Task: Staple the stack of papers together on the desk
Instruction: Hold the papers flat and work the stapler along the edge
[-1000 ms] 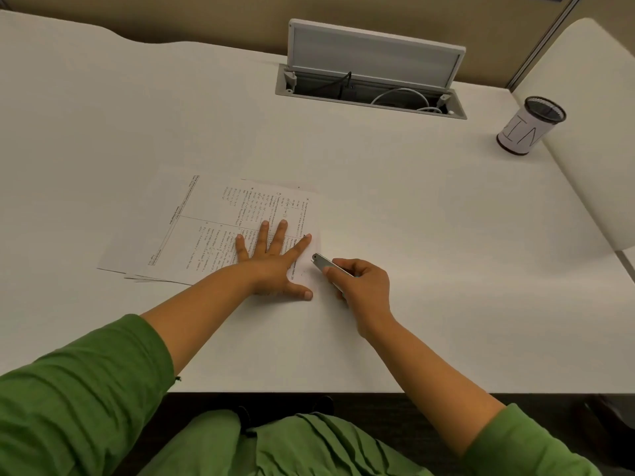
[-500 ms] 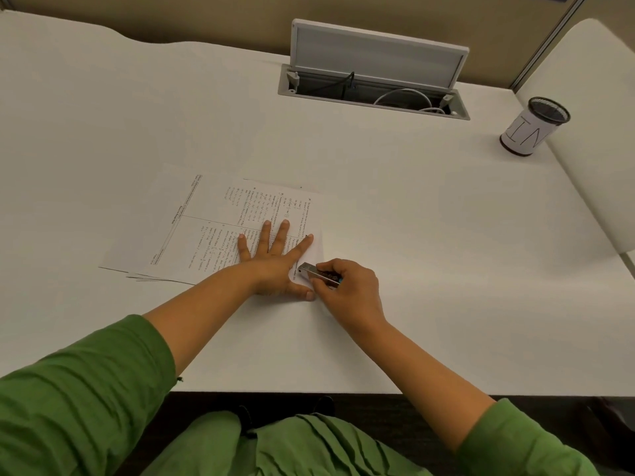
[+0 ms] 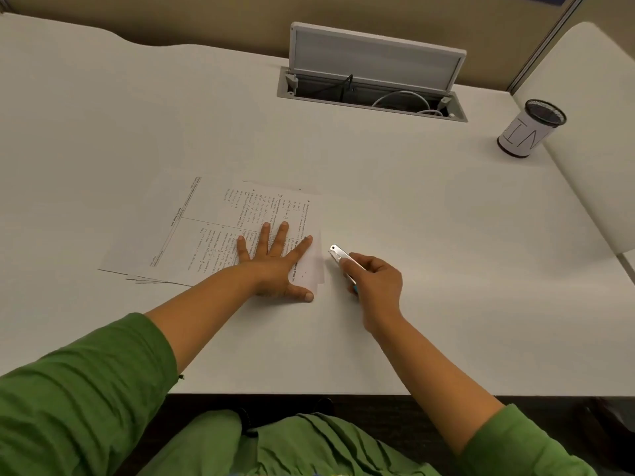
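A loose stack of printed papers (image 3: 192,231) lies on the white desk (image 3: 429,269), slightly fanned at its near left corner. My left hand (image 3: 275,262) presses flat on the stack's near right part, fingers spread and straight. My right hand (image 3: 374,283) grips a small silver stapler (image 3: 338,254) just to the right of the papers' right edge. The stapler's nose points up and left and stands a little apart from the paper. Most of its body is hidden in my fingers.
An open cable hatch (image 3: 371,87) with its lid raised and cords inside sits at the back of the desk. A mesh pen cup (image 3: 531,130) wrapped in white paper stands at the far right, beside a white side panel (image 3: 591,142).
Half a second ago the stapler's nose was over the papers' right corner by my left thumb. My right hand has since drawn it back to the right, off the paper. My left hand stayed put.
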